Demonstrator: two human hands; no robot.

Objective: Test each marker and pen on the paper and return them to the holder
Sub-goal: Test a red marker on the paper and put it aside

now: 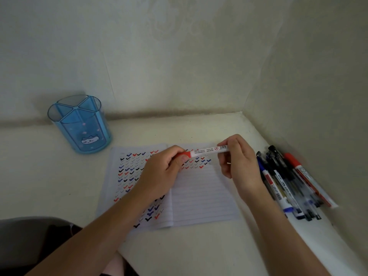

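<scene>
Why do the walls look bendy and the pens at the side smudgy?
Head view: its wide-angle lens curves the wall lines; the pile of pens sits near the stretched right edge, so it smears; the red marker mid-frame looks sharper; light is dim, without glare.

The light is soft and a bit dim, and everything looks gray-green. A faint dark shadow sits on the wall (139, 66) behind the blue holder (79, 124). The pens (290, 182) on the right look smeared and fuzzy. Straight lines bend near the edges.
</scene>
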